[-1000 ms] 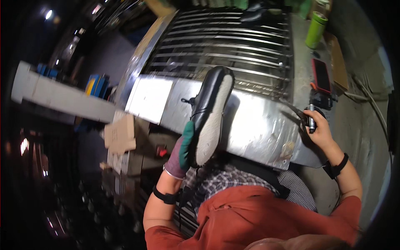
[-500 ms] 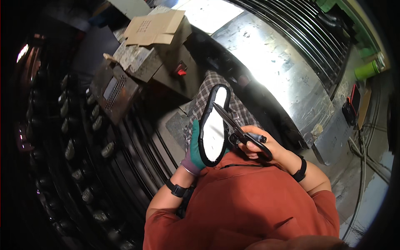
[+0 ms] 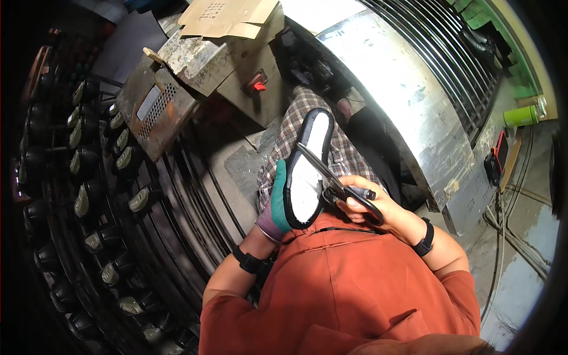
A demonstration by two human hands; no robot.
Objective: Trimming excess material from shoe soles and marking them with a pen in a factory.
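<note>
Shoe (image 3: 306, 171), one, black with white sole up, sits over your lap, gripped by your left hand (image 3: 273, 204) in teal-purple glove. Scissors (image 3: 337, 183), one pair, clasped in your bare right hand (image 3: 370, 204), blades lying across sole. Rack (image 3: 89, 195) at left holds many black shoes.

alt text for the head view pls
A gloved left hand holds a black shoe sole-up over the lap, while the bare right hand works scissors at its white sole. Racks of shoes curve along the left; a metal bench lies ahead.
</note>
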